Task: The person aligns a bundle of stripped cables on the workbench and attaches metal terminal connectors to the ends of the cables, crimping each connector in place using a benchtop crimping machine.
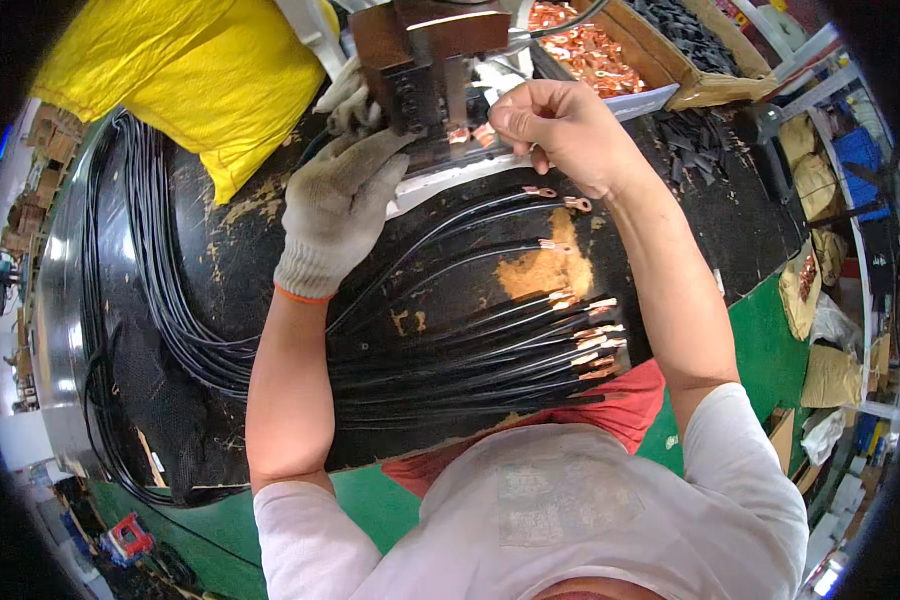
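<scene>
White shirt point(560, 490) closest to the cam, with both forearms reaching up from it to a press point(430, 60). Right hand point(560, 125) is bare, thumb and fingertips drawn together just beside the press jaws; can't tell if anything's pinched in there. A couple of loose-looking copper lugs point(483, 135) sit right by those fingertips. Left hand point(340, 200) is gloved and up against the other side of the press, fingers mostly hidden, so no clue whether it's gripping something.

Below the hands, black cables point(450, 360) run across the table point(735, 215), most of them bunched near the shirt with copper ends to the right; a few lie apart, closer to the press. More cable loops off to the left.

Now the containers: just behind the right hand there's a bin point(640, 105) heaped with copper lugs. Touching it on the right, a cardboard box point(725, 92) full of black sleeves, plus a pile of similar sleeves point(695, 145) on the table in front. Upper left, a big yellow sack point(210, 90), contents hidden. Far right, brown bags point(815, 185) on a rack, one lower down showing coppery bits.
</scene>
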Tool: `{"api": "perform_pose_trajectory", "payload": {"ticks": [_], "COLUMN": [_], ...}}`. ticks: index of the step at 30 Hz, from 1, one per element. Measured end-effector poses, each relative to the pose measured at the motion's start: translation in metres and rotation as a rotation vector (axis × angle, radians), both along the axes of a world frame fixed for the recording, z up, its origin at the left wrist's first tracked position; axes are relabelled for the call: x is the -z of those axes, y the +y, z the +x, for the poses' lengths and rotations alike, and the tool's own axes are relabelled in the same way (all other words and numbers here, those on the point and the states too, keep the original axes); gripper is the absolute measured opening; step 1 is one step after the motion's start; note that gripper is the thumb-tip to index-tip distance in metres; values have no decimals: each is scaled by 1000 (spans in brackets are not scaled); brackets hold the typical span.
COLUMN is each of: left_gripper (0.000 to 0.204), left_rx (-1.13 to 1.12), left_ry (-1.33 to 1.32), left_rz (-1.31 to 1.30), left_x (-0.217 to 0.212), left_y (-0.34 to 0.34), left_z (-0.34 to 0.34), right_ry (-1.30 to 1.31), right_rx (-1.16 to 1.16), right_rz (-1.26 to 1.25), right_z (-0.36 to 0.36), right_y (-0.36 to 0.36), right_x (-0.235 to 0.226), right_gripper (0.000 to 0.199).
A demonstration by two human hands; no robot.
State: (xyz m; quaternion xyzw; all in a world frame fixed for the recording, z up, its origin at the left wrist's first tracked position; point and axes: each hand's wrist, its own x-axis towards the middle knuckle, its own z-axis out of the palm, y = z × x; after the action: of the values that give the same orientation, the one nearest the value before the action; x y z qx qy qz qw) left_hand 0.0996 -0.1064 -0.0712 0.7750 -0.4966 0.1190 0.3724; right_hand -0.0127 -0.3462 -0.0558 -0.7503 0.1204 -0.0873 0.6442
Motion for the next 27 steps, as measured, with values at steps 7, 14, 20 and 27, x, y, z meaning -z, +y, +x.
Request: {"api": "perform_pose_trajectory", "payload": {"ticks": [7, 14, 20, 27], "left_gripper": [23, 25, 24, 24], "left_rx": [4, -27, -32, -57], "left_ry": [-40, 38, 43, 57], "left_rz": [-32, -41, -35, 14], "left_x": [5, 9, 8, 12], "left_y": [1, 2, -1, -3], "left_z": [8, 9, 4, 9], "right_ry": [25, 28, 58, -3], "right_rx": [-15, -5, 14, 33], "right_rz": [271, 305, 295, 404], "right_z": [6, 8, 6, 9], "right_y": [2, 5, 9, 12], "right_x": [13, 11, 11, 13], "right_gripper": [15, 18, 17, 16]}}
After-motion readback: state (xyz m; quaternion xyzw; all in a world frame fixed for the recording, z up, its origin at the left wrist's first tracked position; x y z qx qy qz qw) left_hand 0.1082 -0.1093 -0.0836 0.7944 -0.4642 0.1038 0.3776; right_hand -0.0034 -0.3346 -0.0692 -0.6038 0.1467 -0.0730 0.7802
